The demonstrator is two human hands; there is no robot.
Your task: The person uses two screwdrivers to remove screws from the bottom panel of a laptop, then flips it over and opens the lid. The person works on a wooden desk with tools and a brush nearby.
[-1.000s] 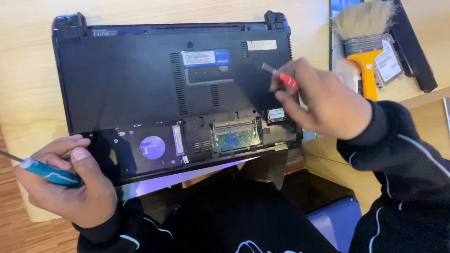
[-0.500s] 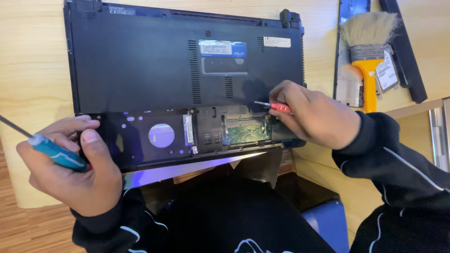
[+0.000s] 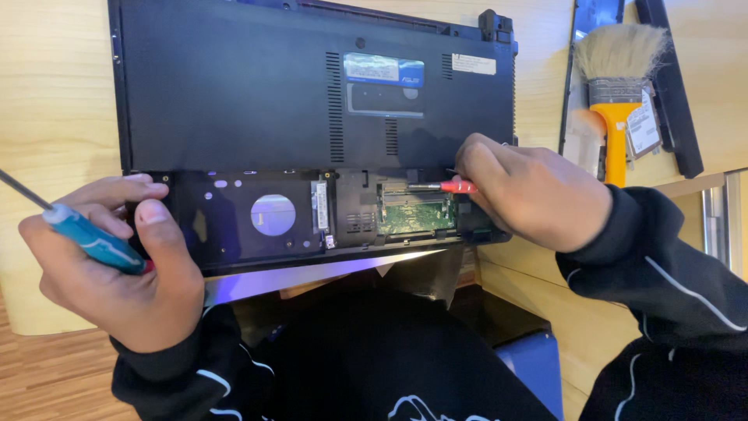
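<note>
The fingers [image 3: 160,234] of the left hand [image 3: 117,269] are curled tight around a blue-handled screwdriver [image 3: 93,243], thumb pressed down along the handle; its thin metal shaft runs off toward ten o'clock and out of the frame. That hand hangs at the near left corner of the laptop [image 3: 312,101], which lies upside down on the pale wooden tabletop [image 3: 54,93], its black underside facing up. Along the near edge of the laptop a cover is off and the inside shows: an open bay [image 3: 241,214] with a round hole in its floor sits just at three o'clock from the left hand, and further right a green circuit board [image 3: 417,214] lies in its own recess. Touching that recess from the three o'clock side is the right hand [image 3: 538,191], its fingers pinching a small red-handled screwdriver [image 3: 456,187] whose short shaft points toward nine o'clock, tip resting at the upper edge of the green board. Both wrists wear dark sleeves with thin white lines. Beyond the right hand, toward one o'clock and well apart from the laptop, a paintbrush [image 3: 615,93] with an orange handle and pale bristles lies on the tabletop, beside some long black strips [image 3: 670,86].
</note>
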